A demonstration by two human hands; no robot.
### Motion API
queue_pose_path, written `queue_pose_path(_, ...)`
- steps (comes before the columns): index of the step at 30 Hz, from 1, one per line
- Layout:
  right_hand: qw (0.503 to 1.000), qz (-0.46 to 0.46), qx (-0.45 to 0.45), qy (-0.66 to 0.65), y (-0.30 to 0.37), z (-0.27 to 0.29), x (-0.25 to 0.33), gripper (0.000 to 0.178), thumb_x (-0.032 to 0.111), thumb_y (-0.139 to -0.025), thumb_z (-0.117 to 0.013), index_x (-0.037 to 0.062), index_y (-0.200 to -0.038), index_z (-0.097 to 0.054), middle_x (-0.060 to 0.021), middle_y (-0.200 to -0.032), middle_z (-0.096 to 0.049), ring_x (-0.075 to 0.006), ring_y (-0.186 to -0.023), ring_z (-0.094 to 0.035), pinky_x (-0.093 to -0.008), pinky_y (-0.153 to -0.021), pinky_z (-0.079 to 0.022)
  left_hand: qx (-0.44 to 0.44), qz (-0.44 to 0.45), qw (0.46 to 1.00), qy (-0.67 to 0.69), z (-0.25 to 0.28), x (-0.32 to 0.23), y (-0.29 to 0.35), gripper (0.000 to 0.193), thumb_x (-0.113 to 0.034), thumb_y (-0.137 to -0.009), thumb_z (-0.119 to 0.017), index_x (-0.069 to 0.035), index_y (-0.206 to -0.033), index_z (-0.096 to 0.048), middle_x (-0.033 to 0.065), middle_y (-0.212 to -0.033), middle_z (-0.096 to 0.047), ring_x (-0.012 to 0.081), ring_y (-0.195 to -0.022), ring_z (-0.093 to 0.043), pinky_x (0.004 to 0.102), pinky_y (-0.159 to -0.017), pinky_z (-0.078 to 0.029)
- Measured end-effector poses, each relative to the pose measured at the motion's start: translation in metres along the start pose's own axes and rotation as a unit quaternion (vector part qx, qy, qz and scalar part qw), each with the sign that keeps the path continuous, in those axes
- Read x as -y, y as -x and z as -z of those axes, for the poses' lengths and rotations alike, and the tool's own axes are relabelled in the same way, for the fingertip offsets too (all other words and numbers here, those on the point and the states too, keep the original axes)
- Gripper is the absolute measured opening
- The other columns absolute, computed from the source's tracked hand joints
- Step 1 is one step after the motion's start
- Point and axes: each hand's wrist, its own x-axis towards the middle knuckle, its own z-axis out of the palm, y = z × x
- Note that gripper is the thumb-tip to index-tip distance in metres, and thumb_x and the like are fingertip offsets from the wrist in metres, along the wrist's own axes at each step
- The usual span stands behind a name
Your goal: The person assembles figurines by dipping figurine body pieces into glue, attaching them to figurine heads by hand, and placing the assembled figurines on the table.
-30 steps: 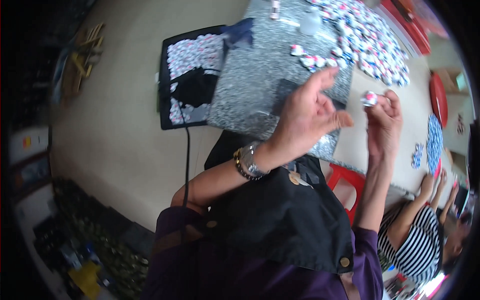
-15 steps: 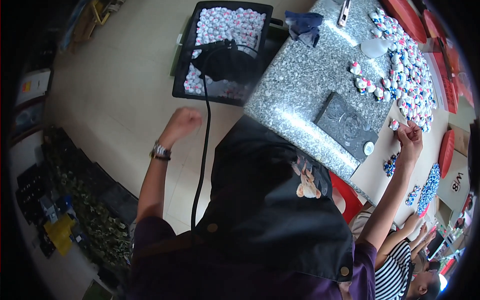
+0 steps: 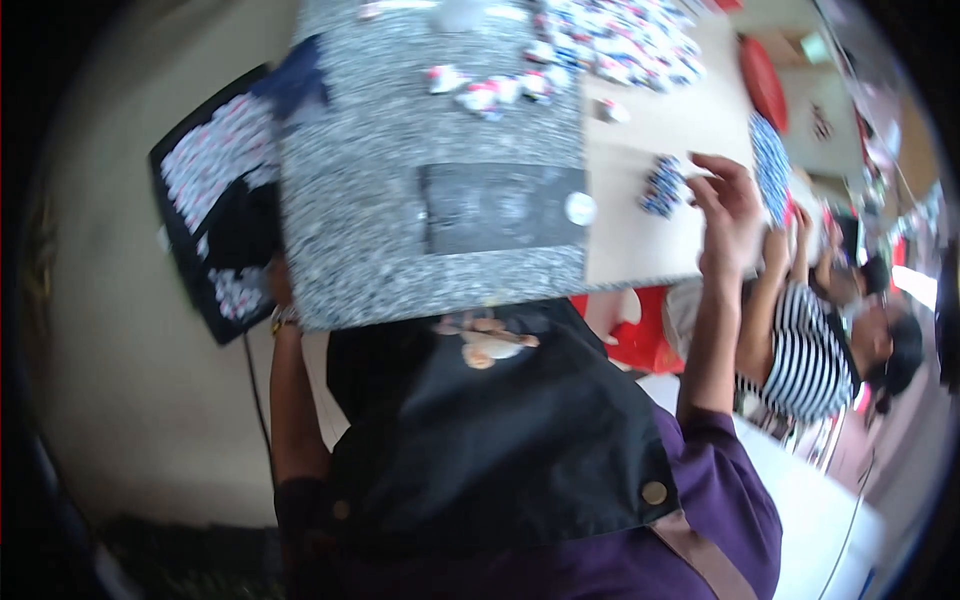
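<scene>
My right hand (image 3: 728,205) hovers over the beige board (image 3: 630,245), fingers apart and nothing visible in them. Just left of its fingertips lies a small cluster of blue, white and red pieces (image 3: 661,186). Farther off, a single small white figure (image 3: 613,111) rests on the board by itself. My left hand (image 3: 281,283) is low at the table's left edge, beside the black crate (image 3: 186,262) of white figures. It is smeared and partly hidden, so its fingers cannot be made out. A dark rectangular mould-like plate (image 3: 505,210) lies on the speckled stone tabletop (image 3: 350,210).
A large heap of white, red and blue figures (image 3: 640,45) covers the far side. A dark blue cloth (image 3: 295,85) hangs at the table's left corner. A blue pile (image 3: 768,165) and a red dish (image 3: 763,82) lie right. A co-worker in stripes (image 3: 815,350) sits at right.
My view has turned. My left hand has moved from over the floor to the table edge by the crate. My right hand has moved from the single figure towards the blue cluster.
</scene>
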Motion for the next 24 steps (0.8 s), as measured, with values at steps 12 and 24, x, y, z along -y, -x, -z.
queue_pose_path(12,0.946,0.136,0.049,0.291,0.032,0.042,-0.002,0.029,-0.008,-0.071,-0.066,0.0056,-0.097,-0.067,-0.0076,-0.089,-0.064,-0.0188,-0.078,-0.061,-0.0293,-0.072,-0.050,0.110,-0.097,0.975,0.170,-0.142,-0.181,-0.069,0.051,-0.026,-0.094,-0.051,-0.010,-0.140,-0.041,0.0123,-0.137,-0.049,0.0310,-0.112,-0.053,0.0428,-0.091,-0.045)
queue_pose_path(24,0.857,0.222,0.016,0.464,0.047,0.018,-0.023,0.006,0.009,-0.081,-0.049,0.0032,-0.083,-0.051,-0.0112,-0.092,-0.050,-0.0264,-0.090,-0.055,-0.0352,-0.072,-0.050,0.111,-0.313,0.895,0.298,-0.210,-0.394,-0.373,0.051,-0.029,-0.096,-0.048,-0.009,-0.141,-0.040,0.0117,-0.138,-0.048,0.0307,-0.116,-0.051,0.0426,-0.095,-0.043)
